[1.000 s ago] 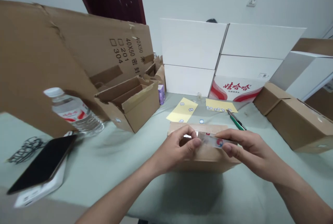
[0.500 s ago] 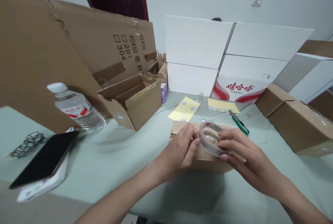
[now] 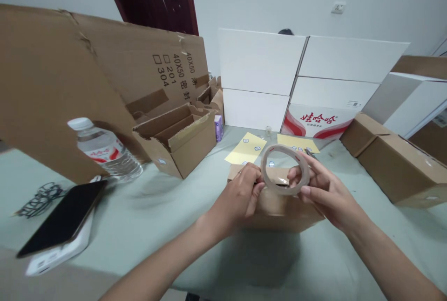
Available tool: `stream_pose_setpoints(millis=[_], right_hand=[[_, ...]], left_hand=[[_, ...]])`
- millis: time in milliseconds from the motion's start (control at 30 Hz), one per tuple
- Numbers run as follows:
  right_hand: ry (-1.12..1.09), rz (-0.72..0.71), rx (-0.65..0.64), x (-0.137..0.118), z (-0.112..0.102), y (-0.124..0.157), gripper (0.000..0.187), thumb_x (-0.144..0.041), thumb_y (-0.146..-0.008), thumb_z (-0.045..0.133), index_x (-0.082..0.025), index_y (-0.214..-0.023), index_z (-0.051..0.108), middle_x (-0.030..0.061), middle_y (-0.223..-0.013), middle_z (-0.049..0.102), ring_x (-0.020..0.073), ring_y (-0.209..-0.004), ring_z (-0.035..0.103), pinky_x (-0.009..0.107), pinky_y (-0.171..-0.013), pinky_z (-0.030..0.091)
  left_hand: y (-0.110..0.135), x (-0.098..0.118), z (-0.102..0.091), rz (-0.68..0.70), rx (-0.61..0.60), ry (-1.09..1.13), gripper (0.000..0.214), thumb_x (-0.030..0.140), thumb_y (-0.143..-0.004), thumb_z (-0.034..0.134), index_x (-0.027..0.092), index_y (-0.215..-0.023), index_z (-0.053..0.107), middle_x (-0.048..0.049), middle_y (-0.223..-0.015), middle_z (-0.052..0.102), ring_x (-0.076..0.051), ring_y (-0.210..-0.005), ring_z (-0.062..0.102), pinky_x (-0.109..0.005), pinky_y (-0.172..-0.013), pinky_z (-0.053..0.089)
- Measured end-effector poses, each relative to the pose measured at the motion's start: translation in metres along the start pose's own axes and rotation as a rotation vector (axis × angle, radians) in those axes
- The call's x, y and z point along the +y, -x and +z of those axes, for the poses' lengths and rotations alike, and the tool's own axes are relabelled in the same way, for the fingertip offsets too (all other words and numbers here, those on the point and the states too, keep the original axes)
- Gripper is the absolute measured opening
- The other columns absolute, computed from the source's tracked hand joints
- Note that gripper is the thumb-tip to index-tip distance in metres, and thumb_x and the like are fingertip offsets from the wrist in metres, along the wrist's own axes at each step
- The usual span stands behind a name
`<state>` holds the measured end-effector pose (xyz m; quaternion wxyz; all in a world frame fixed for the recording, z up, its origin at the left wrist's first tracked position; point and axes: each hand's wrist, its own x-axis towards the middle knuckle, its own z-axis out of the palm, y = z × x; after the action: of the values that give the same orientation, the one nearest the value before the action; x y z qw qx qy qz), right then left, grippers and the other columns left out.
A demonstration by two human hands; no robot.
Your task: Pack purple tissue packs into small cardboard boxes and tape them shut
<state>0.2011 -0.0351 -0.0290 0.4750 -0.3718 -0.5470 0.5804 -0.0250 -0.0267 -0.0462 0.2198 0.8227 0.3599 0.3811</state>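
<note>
A roll of clear packing tape (image 3: 284, 170) stands upright in front of me, its hole facing me. My left hand (image 3: 240, 201) pinches its lower left side, and my right hand (image 3: 324, 189) grips its right side with the fingers curled around the rim. Both hands hover just above a closed cardboard box (image 3: 279, 212), which lies on the pale green table (image 3: 139, 226). The tape's loose end cannot be made out.
Left of my hands are an open cardboard box (image 3: 174, 145), a water bottle (image 3: 103, 149) and a black phone (image 3: 61, 219). Yellow sheets with small labels (image 3: 246, 148) lie ahead, before stacked white boxes (image 3: 261, 77). A brown carton (image 3: 394, 161) stands right.
The tape roll has turned from nearly edge-on to face-on and risen higher above the box. My right hand has shifted to its right side. The green-handled tool is now mostly hidden behind it.
</note>
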Motion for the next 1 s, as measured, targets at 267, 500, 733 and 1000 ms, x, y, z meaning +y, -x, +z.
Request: stream_pose_setpoints(millis=[267,500,733,1000], right_hand=[[-0.172,0.06,0.169,0.001,0.003,-0.019,0.033,-0.006,-0.049,0.059,-0.021,-0.078,0.061,-0.0029,-0.063,0.055,0.0152,-0.072,0.055,0.022,-0.055,0.041],[-0.122,-0.142,0.045,0.011,0.007,-0.017,0.021,-0.008,-0.055,0.061,-0.022,-0.068,0.052,-0.0035,-0.06,0.053,0.0175,-0.074,0.055,0.031,-0.071,0.043],[-0.038,-0.187,-0.018,0.021,0.007,-0.021,0.02,-0.008,-0.062,0.06,-0.022,-0.071,0.05,-0.0034,-0.064,0.053,0.0174,-0.076,0.053,0.031,-0.07,0.041],[0.205,-0.245,-0.051,0.023,-0.004,-0.014,0.008,-0.014,-0.079,0.057,-0.021,-0.076,0.057,-0.0015,-0.072,0.055,0.0164,-0.074,0.051,0.028,-0.067,0.038]], left_hand=[[-0.001,0.005,-0.006,-0.189,-0.115,0.133,0.026,0.031,-0.098,0.033,0.019,-0.087,0.053,-0.0063,-0.087,0.059,-0.022,-0.084,0.054,-0.036,-0.078,0.041],[-0.01,0.004,-0.01,-0.281,-0.155,0.327,0.045,0.044,-0.099,0.024,0.018,-0.083,0.057,-0.0063,-0.088,0.063,-0.021,-0.09,0.059,-0.032,-0.087,0.044],[-0.012,-0.005,-0.01,-0.294,-0.209,0.349,0.042,0.046,-0.095,0.027,0.018,-0.082,0.054,-0.0072,-0.088,0.062,-0.021,-0.088,0.058,-0.033,-0.084,0.046],[-0.014,-0.004,-0.009,-0.25,-0.126,0.068,0.023,0.027,-0.087,0.041,0.02,-0.066,0.045,-0.0038,-0.077,0.055,-0.021,-0.086,0.051,-0.036,-0.086,0.042]])
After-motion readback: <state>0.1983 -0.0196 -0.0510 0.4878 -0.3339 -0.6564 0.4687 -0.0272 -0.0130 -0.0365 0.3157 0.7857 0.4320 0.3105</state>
